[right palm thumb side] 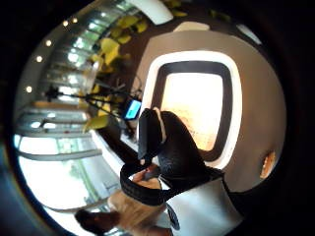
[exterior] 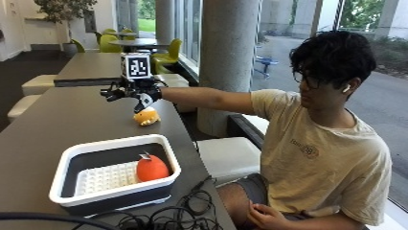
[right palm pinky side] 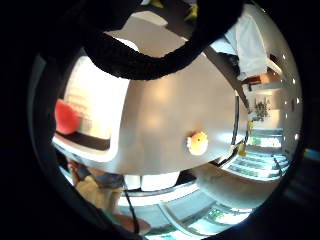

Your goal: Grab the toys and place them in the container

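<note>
Table (exterior: pixel 57 115): a long dark top; everything in the task sits on it.
Container (exterior: pixel 167 152): a white-rimmed dark bin with a white grid floor, near the person; a red-orange toy (exterior: pixel 152 168) already lies inside against its near wall.
Right hand (exterior: pixel 135 93): gloved, arm stretched out, hovering just above and behind the yellow toy (exterior: pixel 146 117); fingers spread and relaxed, holding nothing.
Yellow toy: a small plush with a white patch, on the table near its edge, well apart from the container and not yet touched.
Step in hand: reaching for the yellow toy, by my reading.
Doing it well: lower the palm straight over the toy, close thumb and fingers around its soft middle, lift clear of the table, then carry it back over the rim before letting go beside the red-orange toy.
Risk: the toy lies close to the table edge, so a sideways nudge could push it off.
Outside view only: the gap between hand and toy, and the whole reach.
Little-finger palm view only: the toy and container seen from above together.
Thumb palm view only: the gloved thumb (right palm thumb side: pixel 150 132) standing out straight over the container, nothing pinched.
</note>
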